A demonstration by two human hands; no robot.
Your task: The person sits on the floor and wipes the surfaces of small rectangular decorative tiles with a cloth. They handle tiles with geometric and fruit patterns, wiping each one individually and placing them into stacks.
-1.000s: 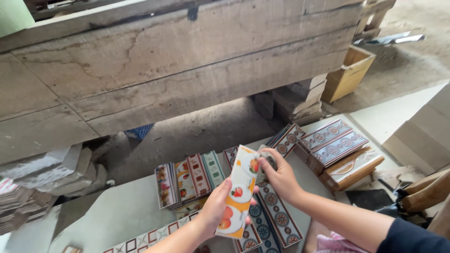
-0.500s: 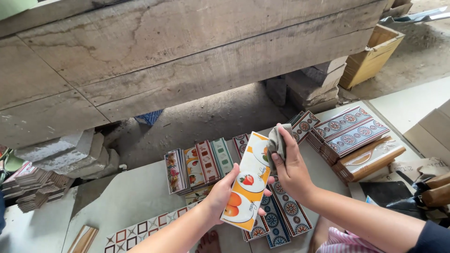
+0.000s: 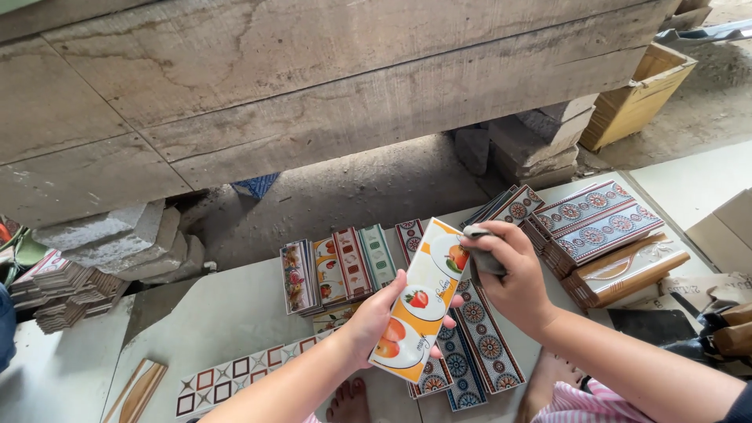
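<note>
My left hand (image 3: 374,317) grips the lower end of a long narrow tile (image 3: 421,301), white and orange with fruit pictures, held tilted above the bench. My right hand (image 3: 513,278) is closed on a small grey cloth (image 3: 479,249) pressed against the tile's upper end. Below the tile lie long tiles with blue and red round patterns (image 3: 479,345). A row of short decorated tiles (image 3: 333,270) stands on edge just to the left.
Stacks of patterned tiles (image 3: 595,227) and a brown-edged stack (image 3: 627,270) sit at the right. A geometric border tile (image 3: 235,376) lies at lower left. A large weathered concrete slab (image 3: 313,86) fills the back, stone blocks (image 3: 117,235) left, cardboard box (image 3: 634,98) far right.
The view has shifted a little. My right hand with the cloth stays at the tile's upper end, and the left hand keeps hold of its lower end.
</note>
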